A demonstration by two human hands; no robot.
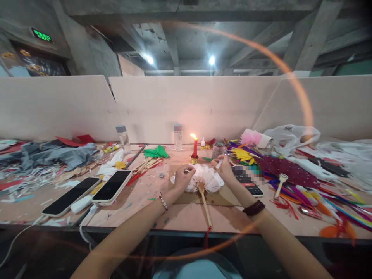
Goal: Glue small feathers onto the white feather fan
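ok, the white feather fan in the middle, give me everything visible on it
The white feather fan lies flat on a brown cardboard sheet on the table. Fluffy white feathers spread in a half-round; a slim wooden handle points toward the person, with a red tassel at its end over the table edge. The left hand rests on its left side; the right hand is at its upper right.

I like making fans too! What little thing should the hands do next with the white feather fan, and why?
Probably bring the small white stick in the right hand down onto the white feather fan. It is held up beside the lit candle, and the left hand rests on the fan's left edge, which lies flat on the table. What the stick is, I cannot tell.
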